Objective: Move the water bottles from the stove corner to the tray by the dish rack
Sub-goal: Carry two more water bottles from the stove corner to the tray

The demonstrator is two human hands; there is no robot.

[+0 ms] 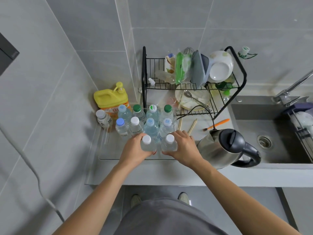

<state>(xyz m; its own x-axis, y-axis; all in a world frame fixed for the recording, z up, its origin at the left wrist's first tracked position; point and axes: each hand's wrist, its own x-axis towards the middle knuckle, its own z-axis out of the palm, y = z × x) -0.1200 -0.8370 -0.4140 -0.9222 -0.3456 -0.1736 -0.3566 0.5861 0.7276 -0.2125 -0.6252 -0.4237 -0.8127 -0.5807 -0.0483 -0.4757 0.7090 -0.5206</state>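
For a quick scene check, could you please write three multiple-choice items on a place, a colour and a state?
1. Where is the kettle?
A. right of the tray
B. in the dish rack
C. in the sink

2. What colour is the soap jug?
A. blue
B. yellow
C. red

3. What are the hands doing?
A. resting empty
B. each gripping a bottle
C. lifting the kettle

Answers: 1 A, it stands between tray and sink. 2 B, body and pump are yellow. 3 B, left hand and right hand each wrap a white-capped bottle.

Bottle cap — "Crystal", barely legible.
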